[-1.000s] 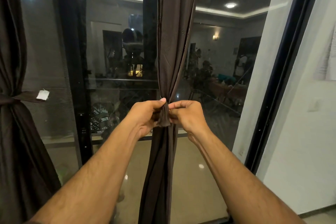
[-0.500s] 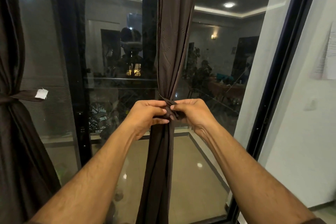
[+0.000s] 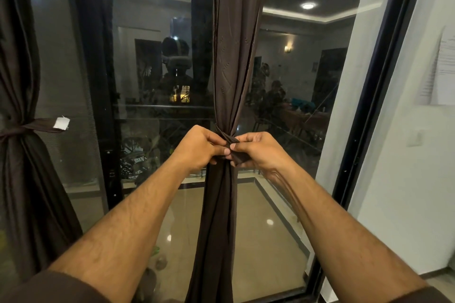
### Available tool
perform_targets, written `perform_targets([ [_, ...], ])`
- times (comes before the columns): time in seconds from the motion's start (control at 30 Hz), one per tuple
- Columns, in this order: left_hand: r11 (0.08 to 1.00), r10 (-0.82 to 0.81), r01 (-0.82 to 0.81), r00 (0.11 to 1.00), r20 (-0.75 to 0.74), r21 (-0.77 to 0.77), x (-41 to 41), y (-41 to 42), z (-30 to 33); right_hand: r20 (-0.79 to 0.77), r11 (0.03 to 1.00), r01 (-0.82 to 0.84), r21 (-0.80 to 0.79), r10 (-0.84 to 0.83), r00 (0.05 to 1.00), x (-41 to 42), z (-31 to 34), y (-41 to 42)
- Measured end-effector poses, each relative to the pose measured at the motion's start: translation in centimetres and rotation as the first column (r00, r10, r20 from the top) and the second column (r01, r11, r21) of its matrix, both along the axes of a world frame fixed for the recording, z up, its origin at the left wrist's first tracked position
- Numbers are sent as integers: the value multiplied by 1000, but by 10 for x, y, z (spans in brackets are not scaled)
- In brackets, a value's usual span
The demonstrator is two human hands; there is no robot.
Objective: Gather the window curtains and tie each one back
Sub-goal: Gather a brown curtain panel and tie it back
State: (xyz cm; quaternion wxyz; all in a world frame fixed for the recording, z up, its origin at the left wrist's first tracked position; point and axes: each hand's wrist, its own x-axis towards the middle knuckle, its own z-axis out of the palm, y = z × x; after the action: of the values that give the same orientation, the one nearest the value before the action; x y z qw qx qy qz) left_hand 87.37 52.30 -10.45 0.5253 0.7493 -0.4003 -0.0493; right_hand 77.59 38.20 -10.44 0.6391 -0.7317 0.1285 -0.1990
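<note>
- A long dark brown fabric curtain [image 3: 227, 69] hangs gathered into a narrow column in front of the middle of the tall black-framed glass window [image 3: 305, 110], running from the top edge of the view down to the bottom.
- About halfway down, the curtain is cinched by a thin dark brown fabric tie-back band [image 3: 227, 139] wrapped round it; the folds fan slightly above the band and hang straight below it.
- The left hand [image 3: 199, 146] is at the left side of the cinched spot, fingers curled, pinching the band against the curtain.
- The right hand [image 3: 259, 151] is at the right side, thumb and forefinger pinching a short loose end of the band; the other fingers curl beneath it.
- The fingertips of the two hands meet just in front of the curtain, touching or almost touching; both forearms reach up from the lower corners of the view.
- At the far left a second dark brown gathered curtain [image 3: 22, 179] hangs already tied at its waist by a matching band [image 3: 29, 126], with a small white tag [image 3: 61, 123] sticking out to the right of it.
- The glass mirrors a lit room with round ceiling lamps.
- To the right stands a white wall [image 3: 418, 167] bearing a sheet of printed paper [image 3: 443, 69], its writing too small to read.
</note>
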Motion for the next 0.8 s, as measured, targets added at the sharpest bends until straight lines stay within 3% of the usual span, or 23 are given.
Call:
perform_targets([
  [0.13,1000,-9,9,1000,-24,5,7,6,2,4,997,-53,-55,54,999,-6,3,4],
  [0.23,1000,0,0,999,-42,17,8,7,3,67,983,57,-177,-46,997,-8,0,10],
  [0.3,999,1,2,998,-67,43,10,5,1,127,896,208,-392,-172,977,-6,-8,14],
  [0.37,998,5,4,993,-121,68,7,2,-2,174,739,317,-594,-267,948,-5,-17,20],
  [0.43,999,40,-35,975,-219,24,0,-2,-2,192,643,351,-681,-306,933,-5,-24,28],
  [0.5,992,103,-118,954,-282,-38,-7,-6,0,205,646,353,-677,-295,933,-3,-29,32],
  [0.57,981,151,-179,944,-294,-69,-14,-9,1,202,719,321,-617,-249,947,-1,-31,34],
  [0.7,948,311,-316,944,-107,-37,-16,-10,2,209,811,360,-462,-295,933,6,-28,33],
  [0.8,967,254,-254,962,-96,10,-15,-9,5,189,872,398,-287,-355,915,11,-19,30],
])
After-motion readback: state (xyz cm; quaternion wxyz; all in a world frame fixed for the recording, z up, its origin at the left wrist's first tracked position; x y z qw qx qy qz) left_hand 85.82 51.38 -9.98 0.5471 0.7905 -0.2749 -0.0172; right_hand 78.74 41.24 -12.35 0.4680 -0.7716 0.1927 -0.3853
